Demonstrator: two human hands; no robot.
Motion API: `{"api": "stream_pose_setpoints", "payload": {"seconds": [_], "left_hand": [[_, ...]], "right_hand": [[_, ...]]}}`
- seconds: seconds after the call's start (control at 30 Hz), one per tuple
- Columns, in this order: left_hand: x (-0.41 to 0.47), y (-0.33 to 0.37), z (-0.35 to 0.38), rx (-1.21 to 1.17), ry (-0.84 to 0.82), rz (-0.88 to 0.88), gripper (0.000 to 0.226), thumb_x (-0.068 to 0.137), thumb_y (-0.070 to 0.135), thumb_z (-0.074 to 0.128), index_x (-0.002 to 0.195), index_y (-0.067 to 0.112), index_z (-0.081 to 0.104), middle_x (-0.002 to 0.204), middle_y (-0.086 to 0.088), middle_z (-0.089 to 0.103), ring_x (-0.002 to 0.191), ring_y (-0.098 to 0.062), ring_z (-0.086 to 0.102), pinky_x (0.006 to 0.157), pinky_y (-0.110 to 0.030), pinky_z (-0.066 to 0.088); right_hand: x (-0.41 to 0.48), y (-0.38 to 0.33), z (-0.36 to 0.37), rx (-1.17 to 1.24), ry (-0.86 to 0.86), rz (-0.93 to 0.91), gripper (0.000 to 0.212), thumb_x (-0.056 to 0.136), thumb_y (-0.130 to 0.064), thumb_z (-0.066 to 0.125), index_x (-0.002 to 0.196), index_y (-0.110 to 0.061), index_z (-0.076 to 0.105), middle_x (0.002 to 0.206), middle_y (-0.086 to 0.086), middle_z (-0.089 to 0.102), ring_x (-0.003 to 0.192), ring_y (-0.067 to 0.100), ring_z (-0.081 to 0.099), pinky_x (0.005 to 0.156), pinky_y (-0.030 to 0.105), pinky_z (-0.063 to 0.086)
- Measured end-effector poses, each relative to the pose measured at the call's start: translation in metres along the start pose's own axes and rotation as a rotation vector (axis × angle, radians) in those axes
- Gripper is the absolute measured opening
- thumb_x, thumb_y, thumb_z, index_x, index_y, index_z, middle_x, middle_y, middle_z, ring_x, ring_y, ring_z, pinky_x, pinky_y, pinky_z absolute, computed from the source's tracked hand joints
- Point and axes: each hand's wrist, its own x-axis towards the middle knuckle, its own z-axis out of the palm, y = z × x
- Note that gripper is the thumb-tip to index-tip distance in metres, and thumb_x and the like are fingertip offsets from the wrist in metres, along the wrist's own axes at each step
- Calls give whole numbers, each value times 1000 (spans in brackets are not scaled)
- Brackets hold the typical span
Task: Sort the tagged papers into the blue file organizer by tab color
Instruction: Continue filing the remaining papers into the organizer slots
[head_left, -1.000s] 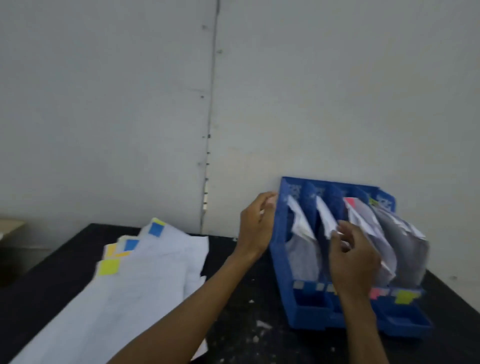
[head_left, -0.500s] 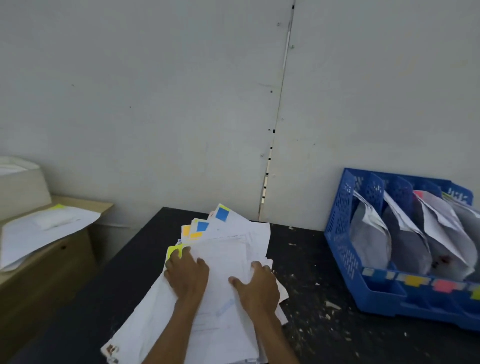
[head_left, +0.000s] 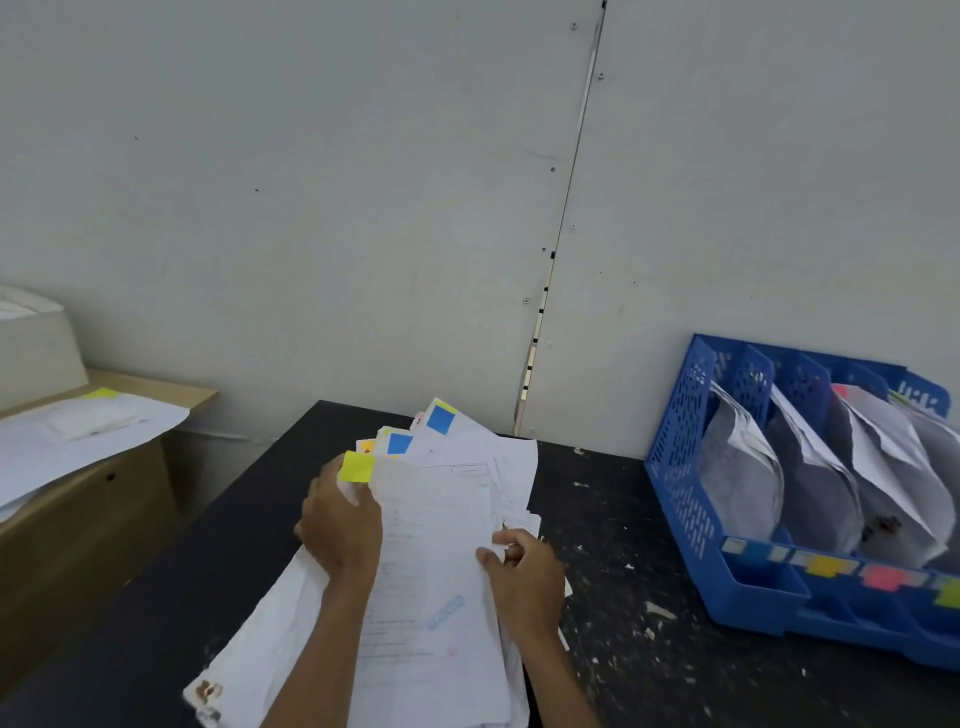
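Note:
A fanned stack of white tagged papers (head_left: 457, 499) lies on the black table (head_left: 623, 519), with blue (head_left: 440, 419) and orange tabs showing at its far end. My left hand (head_left: 340, 525) grips the left edge of the top sheet (head_left: 431, 561), close under its yellow tab (head_left: 356, 466). My right hand (head_left: 524, 577) pinches that sheet's right edge. The blue file organizer (head_left: 685, 467) stands at the right against the wall. Its slots hold curled papers, and colored labels (head_left: 878, 576) run along its front.
A wooden cabinet (head_left: 78, 519) stands left of the table, with loose white papers and a pale box on top. A grey wall runs close behind. Small white scraps litter the table between the stack and the organizer.
Both hands left the organizer and moved left onto the paper stack. From lying flat on the top sheet, they now hold its edges, and its yellow tab end has come up.

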Motion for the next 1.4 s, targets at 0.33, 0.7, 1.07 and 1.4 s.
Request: {"api": "stream_pose_setpoints", "payload": {"seconds": [0.33,0.7,1.07,1.4], "left_hand": [[-11,4,-11,-197,-58,75,32,81,1,69,108,15,62,109,-7,66,92,-20,59,81,-37,54],[-5,45,-35,-446,-270,152,21,85,3,69,100,18,67,94,-7,70,89,-27,65,69,-31,51],[-72,251,-10,-1058,-878,260,45,77,15,71,121,20,63,88,-4,71,79,-14,64,66,-25,54],[-188,395,104,-1183,-1003,236,31,91,18,66,121,21,62,99,-4,69,88,-16,62,75,-38,50]], "right_hand": [[-5,2,-4,-15,-5,-37,22,81,-37,74,101,-27,68,86,-16,63,69,1,57,75,14,49],[2,-19,-31,160,148,-158,73,66,-49,80,131,-34,49,128,-19,44,118,0,41,92,16,37],[45,-23,-232,530,397,-230,107,51,-58,86,141,-45,29,126,-16,46,114,9,49,89,31,52],[51,51,-422,130,633,-287,34,70,-30,83,52,-20,55,45,-15,55,40,1,49,38,10,33]]}}
